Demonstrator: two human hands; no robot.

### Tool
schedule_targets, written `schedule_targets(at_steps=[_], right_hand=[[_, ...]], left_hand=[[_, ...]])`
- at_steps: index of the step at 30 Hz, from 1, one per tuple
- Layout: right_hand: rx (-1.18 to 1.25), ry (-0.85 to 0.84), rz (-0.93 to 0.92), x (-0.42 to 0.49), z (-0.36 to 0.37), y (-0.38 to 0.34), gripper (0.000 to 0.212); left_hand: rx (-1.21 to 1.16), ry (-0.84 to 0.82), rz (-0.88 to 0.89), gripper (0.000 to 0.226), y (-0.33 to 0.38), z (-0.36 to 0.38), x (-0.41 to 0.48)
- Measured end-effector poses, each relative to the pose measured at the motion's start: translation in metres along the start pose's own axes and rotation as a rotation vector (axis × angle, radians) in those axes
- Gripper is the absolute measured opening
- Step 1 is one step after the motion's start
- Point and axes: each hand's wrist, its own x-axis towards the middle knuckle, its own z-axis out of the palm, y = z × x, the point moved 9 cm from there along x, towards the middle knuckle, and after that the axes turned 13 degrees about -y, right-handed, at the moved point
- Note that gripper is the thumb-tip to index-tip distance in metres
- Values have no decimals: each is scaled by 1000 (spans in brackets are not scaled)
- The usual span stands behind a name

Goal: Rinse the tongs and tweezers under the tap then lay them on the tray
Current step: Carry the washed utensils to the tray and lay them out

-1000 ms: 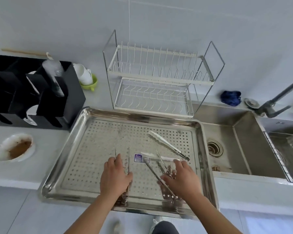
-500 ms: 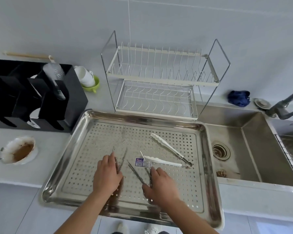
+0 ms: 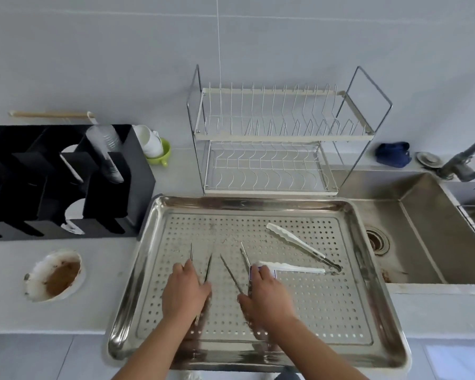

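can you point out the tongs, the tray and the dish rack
tongs (image 3: 296,241): head view, middle of the upper arm
tray (image 3: 244,202): head view, far rim
dish rack (image 3: 283,137): head view, front rail of the top shelf

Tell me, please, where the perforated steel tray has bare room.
Bare on the perforated steel tray: the far-left area beyond the thin metal tweezers, and the near-right corner below the white-tipped steel tongs. Crowded: the middle, where the left hand and right hand hold tweezers.
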Motion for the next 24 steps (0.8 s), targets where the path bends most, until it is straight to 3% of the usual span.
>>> schedule_targets(at_steps=[11,24], right_hand=[[231,-3,246,6,8,-21,56],[251,-4,267,7,9,-4,71]], left_hand=[[30,-59,156,80,-9,-5,15],[19,-60,120,92,-7,5,10]])
